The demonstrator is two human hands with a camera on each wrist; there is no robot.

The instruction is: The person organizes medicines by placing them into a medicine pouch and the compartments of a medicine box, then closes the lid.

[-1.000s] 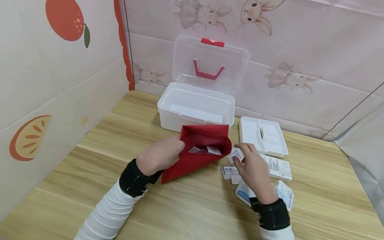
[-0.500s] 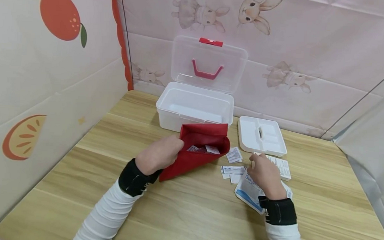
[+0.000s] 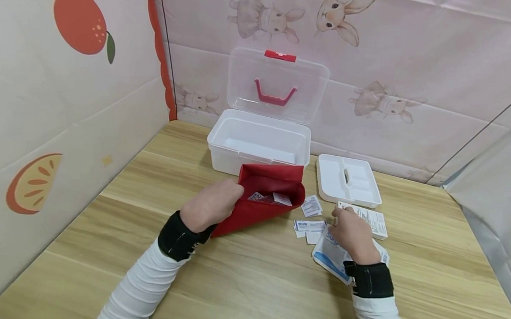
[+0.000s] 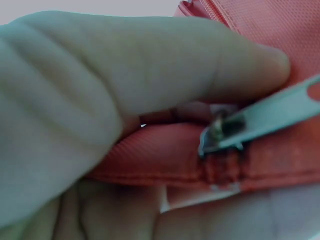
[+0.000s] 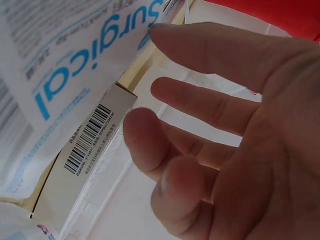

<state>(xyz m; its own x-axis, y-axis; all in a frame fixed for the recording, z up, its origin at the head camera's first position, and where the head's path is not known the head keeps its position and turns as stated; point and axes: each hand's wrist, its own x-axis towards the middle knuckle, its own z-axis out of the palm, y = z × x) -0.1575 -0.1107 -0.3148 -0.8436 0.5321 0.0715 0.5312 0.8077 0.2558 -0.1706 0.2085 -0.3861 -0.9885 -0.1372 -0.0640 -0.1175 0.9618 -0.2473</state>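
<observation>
My left hand [image 3: 213, 202] grips the side of a red zip pouch [image 3: 253, 216], its mouth gaping toward me. Small packets [image 3: 282, 199] show inside the pouch. In the left wrist view, the thumb and fingers [image 4: 225, 65] hold the fabric edge beside a zip pull [image 4: 270, 122]. My right hand [image 3: 354, 233] is over a white packet marked "Surgical" [image 3: 331, 256] and next to a white printed box [image 3: 376, 222]. Its fingers [image 5: 205, 102] are bent with nothing visible between them. The thumb tip overlaps the packet's edge in the right wrist view; whether they touch I cannot tell.
Behind the pouch stands an open white box [image 3: 224, 153] with its clear lid [image 3: 241, 93] raised. A white divided tray [image 3: 369, 182] lies to its right. Small paper packets [image 3: 310, 225] and a folded leaflet [image 3: 311, 206] lie between the pouch and my right hand.
My right hand has moved right, from beside the folded leaflet to over the surgical packet and printed box, then stayed nearly still. The left hand keeps its grip on the pouch.
</observation>
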